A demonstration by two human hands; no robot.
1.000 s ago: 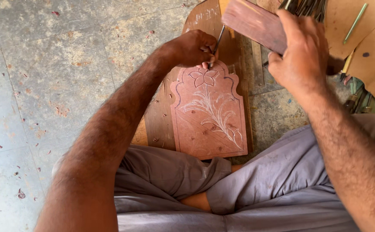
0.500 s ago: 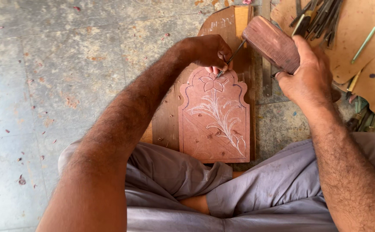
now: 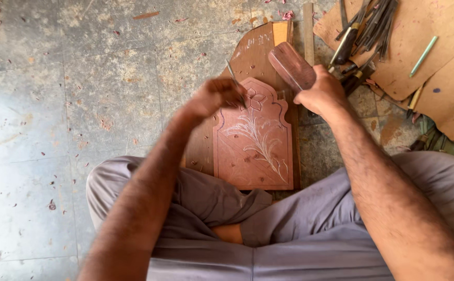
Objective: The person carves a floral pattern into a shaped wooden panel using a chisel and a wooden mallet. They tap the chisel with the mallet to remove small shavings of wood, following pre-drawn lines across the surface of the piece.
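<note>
the left hand (image 3: 214,96) pinches a thin chisel (image 3: 234,79) over the carved panel (image 3: 255,143). the right hand (image 3: 323,93) grips a wooden mallet (image 3: 291,65) just beside it. more tools (image 3: 362,31) lie on cardboard (image 3: 435,57).

Single view, head-mounted, looking steeply down from above the seated person's own lap. Top of frame is away from the body; bottom edge cuts the crossed legs in grey cloth. Close range: both forearms enter from the bottom corners and fill much of the frame, left hand (image 3: 214,97) slightly motion-blurred, right hand (image 3: 323,93) sharp. Centre of view sits on the carved wooden panel (image 3: 253,140) lying on the stone floor (image 3: 55,78). Upper right corner catches a pile of tools (image 3: 362,31) on cardboard sheets (image 3: 435,67), cropped by the frame edge. No second view to overlap.
</note>
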